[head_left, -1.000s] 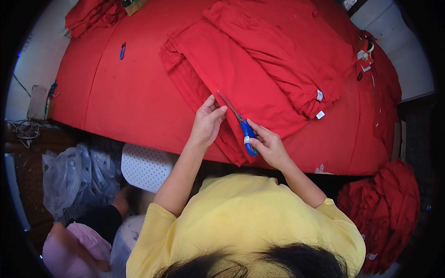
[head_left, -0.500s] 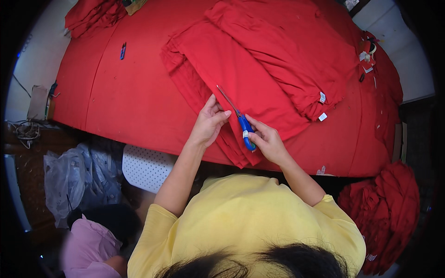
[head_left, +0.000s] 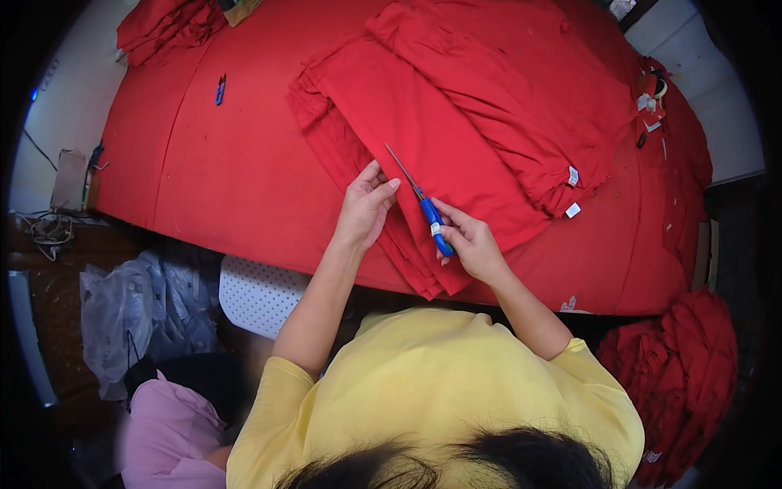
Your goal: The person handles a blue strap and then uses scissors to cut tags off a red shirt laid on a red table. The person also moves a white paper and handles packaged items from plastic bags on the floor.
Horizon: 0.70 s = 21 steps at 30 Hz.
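My right hand (head_left: 474, 246) grips a pair of scissors (head_left: 429, 213) by its blue handles. The thin blades look closed and point up and to the left over red fabric (head_left: 444, 151). Just left of the blades is my left hand (head_left: 364, 205), palm partly turned up, its thumb apart from the fingertips; nothing shows between them. Both hands are above the near edge of a folded red fabric stack. A second, rumpled red layer lies on its right side, with two small white labels (head_left: 573, 210) at its lower corner.
Red cloth covers the table (head_left: 228, 179). Small blue thread snips (head_left: 220, 90) lie at left, bundled red fabric (head_left: 167, 31) at far left. Below the edge are a white perforated stool (head_left: 261, 297), plastic bags (head_left: 122, 318), a person's pink sleeve (head_left: 167, 424) and a red fabric pile (head_left: 676, 375).
The scissors have turned slightly in my right hand, their handles now seen more edge-on. My left hand has shifted a little. The whole view has moved slightly.
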Each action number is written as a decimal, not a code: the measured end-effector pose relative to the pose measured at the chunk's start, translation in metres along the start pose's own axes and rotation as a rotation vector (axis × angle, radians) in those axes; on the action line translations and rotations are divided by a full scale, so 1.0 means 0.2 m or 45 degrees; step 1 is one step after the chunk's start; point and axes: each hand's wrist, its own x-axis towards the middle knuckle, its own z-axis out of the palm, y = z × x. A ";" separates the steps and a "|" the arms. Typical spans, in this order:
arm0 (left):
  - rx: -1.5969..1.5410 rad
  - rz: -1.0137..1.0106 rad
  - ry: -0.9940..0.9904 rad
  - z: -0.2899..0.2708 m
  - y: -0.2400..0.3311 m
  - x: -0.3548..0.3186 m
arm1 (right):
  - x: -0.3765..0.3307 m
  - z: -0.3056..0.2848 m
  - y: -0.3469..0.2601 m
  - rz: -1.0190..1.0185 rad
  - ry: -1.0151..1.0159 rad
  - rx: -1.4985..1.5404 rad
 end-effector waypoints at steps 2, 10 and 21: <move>0.003 -0.023 0.011 -0.01 0.00 0.00 | 0.01 -0.03 -0.03 0.098 -0.098 0.193; 0.191 -0.311 0.213 -0.09 -0.06 -0.02 | 0.05 0.03 -0.09 -0.359 0.216 -0.297; 0.134 -0.256 0.206 -0.23 0.12 0.22 | -0.05 0.00 0.16 -0.383 0.191 -0.623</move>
